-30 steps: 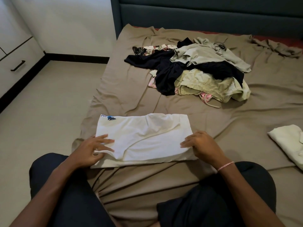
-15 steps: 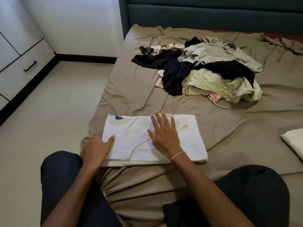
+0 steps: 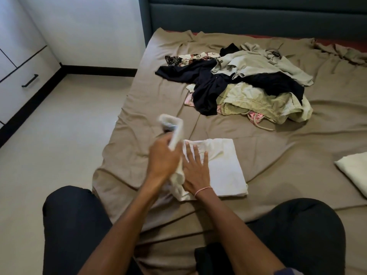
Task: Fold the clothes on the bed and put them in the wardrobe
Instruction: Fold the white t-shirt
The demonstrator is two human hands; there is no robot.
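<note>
While right hand [image 3: 195, 171] pins shirt [image 3: 224, 167], left hand [image 3: 162, 159] grips its raised edge.

Left end of white garment [image 3: 224, 167]: formerly flat, now gripped and lifted rightward by left hand [image 3: 164, 157]; right hand [image 3: 195, 171] shifted from edge to middle.

White shirt [image 3: 220, 167], lifted end blurred

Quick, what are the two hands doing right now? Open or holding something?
Left hand: closed, gripping the raised end of the white garment.
Right hand: open, fingers spread, pressing flat on the white garment.
</note>
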